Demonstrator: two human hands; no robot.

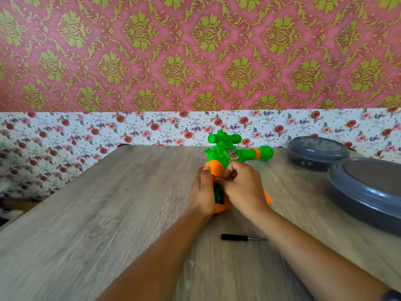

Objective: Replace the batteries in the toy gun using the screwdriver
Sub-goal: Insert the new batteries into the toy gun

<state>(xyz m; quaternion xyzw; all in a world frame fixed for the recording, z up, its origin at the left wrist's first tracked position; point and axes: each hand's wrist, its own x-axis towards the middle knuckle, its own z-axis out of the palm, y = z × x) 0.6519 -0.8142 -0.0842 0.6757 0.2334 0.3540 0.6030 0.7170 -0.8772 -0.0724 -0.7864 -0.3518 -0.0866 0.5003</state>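
Head view, looking down the bench [108,213]: the toy gun [225,153] lies on the wood well out in front, green body and scope toward the wall, barrel pointing right, orange grip toward the person. The left hand [202,190] lies along the left side of the orange grip, fingers fairly straight and pressed to the plastic, by the look of it to keep the toy from sliding. The right hand [243,185] is curled over the grip from the right, fingertips bunched at the open slot where a dark green battery [218,193] shows between the two hands. It seems to be pinching or pushing something at that slot, but motion blur and the knuckles hide the fingertips, so what exactly it pinches I cannot tell.

The screwdriver [242,237] lies apart from both hands, nearer the person, black handle left and thin shaft right, within easy reach of the right forearm. With the compartment apparently open and the tool idle, this looks like the battery-swapping stage. An orange piece [268,198] peeks out beyond the right wrist, possibly the cover. Two grey lidded containers [366,192] stand at the right edge of the bench.
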